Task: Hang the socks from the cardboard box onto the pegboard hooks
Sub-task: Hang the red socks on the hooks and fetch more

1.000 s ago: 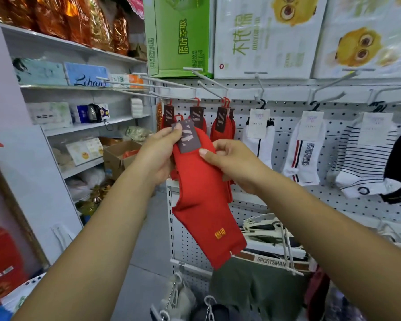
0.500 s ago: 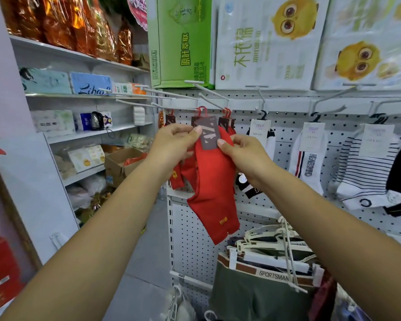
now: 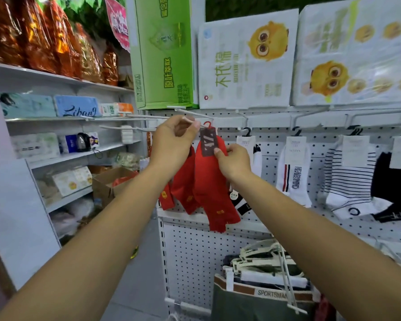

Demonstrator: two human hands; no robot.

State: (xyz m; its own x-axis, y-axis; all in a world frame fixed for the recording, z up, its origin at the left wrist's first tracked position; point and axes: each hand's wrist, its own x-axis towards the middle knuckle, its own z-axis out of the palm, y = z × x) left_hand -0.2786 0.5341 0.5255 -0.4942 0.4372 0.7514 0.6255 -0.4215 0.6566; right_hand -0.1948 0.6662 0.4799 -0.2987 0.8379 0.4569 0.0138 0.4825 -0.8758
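While L hand (image 3: 174,140) pinches hook (image 3: 196,122), R hand (image 3: 233,158) holds red sock (image 3: 208,181)

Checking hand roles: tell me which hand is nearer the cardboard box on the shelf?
Left. The left hand is up at the hook, right of the cardboard box; the right hand is farther right, pinching the red sock.

2 bare forearms, no sleeves, short unpainted fingernails

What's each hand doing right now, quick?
Left hand: closed, fingertips pinching the white hook near its tip.
Right hand: closed on the red sock, thumb on its dark tag.
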